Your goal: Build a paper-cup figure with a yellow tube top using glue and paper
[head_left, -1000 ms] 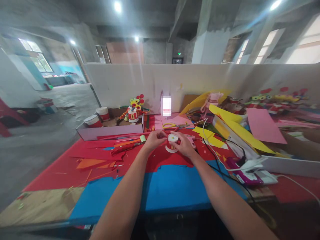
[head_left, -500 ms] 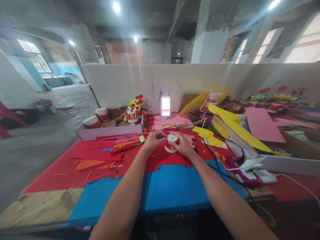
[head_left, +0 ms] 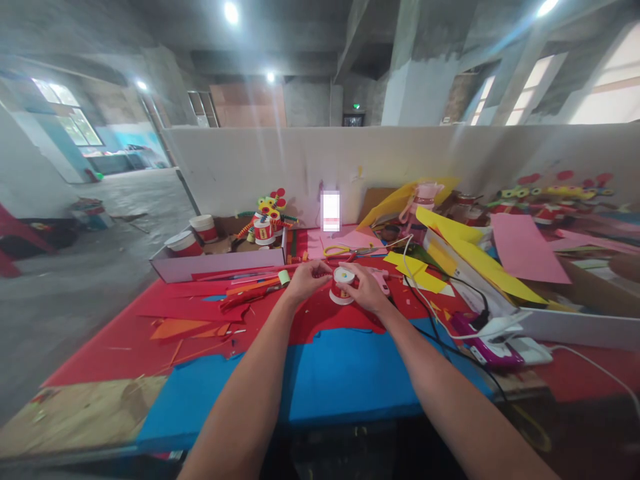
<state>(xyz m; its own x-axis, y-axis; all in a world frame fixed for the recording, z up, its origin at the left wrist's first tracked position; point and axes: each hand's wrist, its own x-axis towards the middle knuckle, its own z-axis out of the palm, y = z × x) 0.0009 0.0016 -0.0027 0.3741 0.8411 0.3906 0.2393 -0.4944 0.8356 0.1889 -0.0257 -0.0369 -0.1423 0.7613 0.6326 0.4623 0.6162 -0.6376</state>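
A red paper cup (head_left: 342,291) with a white rim stands upside down on the red sheet in front of me. Its white base faces up and bears a small greenish-yellow spot. My right hand (head_left: 367,288) is closed round the cup's right side. On the left, my left hand (head_left: 309,280) has thumb and fingertips brought together beside the cup; whatever is between them is too small to make out. Just behind my right hand lies a pink glue gun (head_left: 383,280), partly hidden. Yellow-handled scissors (head_left: 340,251) rest beyond the cup.
Red and orange paper scraps (head_left: 193,329) lie left, blue paper (head_left: 350,373) at the front edge. A box (head_left: 220,265) holds cups and a finished cup figure (head_left: 265,230). To the right are cables, a purple power strip (head_left: 493,343) and a box of yellow sheets (head_left: 500,267).
Almost nothing differs. Both hands stay at the cup in the same grip, and the view has shifted very slightly.
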